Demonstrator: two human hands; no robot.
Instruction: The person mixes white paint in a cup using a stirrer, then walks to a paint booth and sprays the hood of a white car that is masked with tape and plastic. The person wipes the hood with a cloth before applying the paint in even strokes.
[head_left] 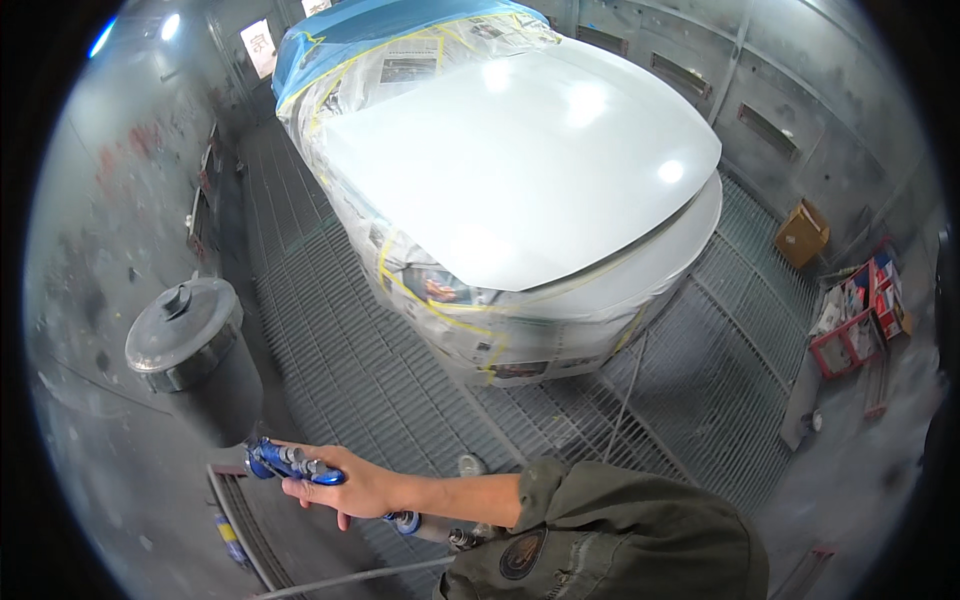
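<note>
My right hand (350, 484) reaches across to the lower left, its fingers wrapped round a blue spray gun (296, 462) with silver knobs. Attached to the gun is a large grey paint cup (212, 395) with a round lid (183, 318) facing up. Below the hand a blue-ringed fitting (405, 522) shows, partly covered by my wrist and sleeve. Beyond the gun stands a car with a glossy white hood (540, 160), which the gun does not touch. The car's sides and front are wrapped in masking film and newspaper (440, 290) with yellow tape. My left hand is out of view.
A blue cover (370, 35) drapes the car's far end. The floor is metal grating (330, 330). A grey hose (350, 577) runs along the lower edge. At right stand a cardboard box (803, 232) and a red crate (838, 345) of supplies. Grey walls (110, 230) enclose the space.
</note>
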